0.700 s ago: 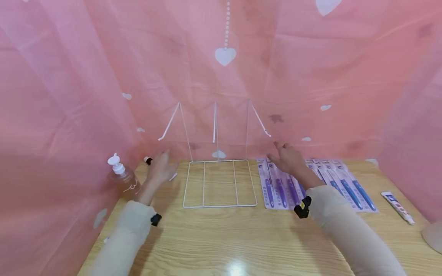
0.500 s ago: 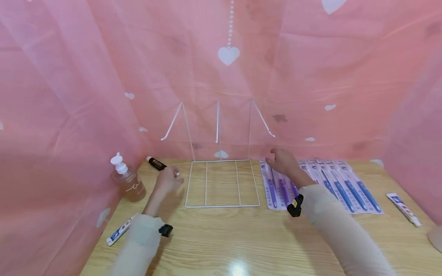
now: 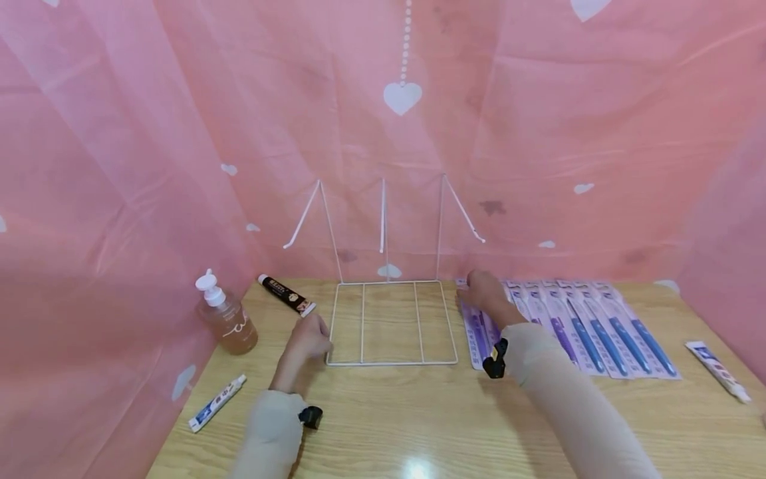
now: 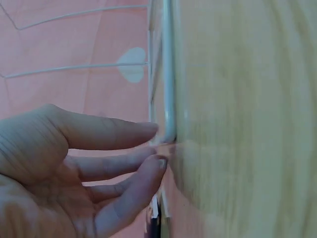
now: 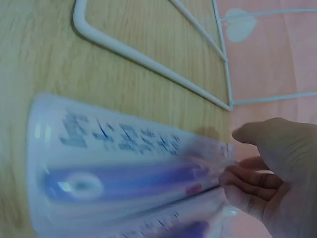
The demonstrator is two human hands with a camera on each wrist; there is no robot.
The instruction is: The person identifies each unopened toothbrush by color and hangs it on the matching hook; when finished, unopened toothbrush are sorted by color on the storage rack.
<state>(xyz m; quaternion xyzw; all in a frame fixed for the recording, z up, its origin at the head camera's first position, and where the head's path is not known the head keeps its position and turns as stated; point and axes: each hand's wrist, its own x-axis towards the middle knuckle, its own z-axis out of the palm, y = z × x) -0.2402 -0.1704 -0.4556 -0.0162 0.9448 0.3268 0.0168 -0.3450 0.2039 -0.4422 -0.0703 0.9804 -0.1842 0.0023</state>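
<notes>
Lowering to the leftmost toothbrush pack (image 5: 119, 148) on the counter (image 3: 383, 426), the right hand (image 3: 487, 294), thumb parted, seemingly grips nothing; the left hand (image 3: 308, 336), narrowly parted, has moved beside the wire rack (image 3: 391, 364), within handling reach.

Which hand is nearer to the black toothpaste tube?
The left hand, just in front of the black toothpaste tube; the right hand is beyond the wire rack, at packaged toothbrushes.
</notes>
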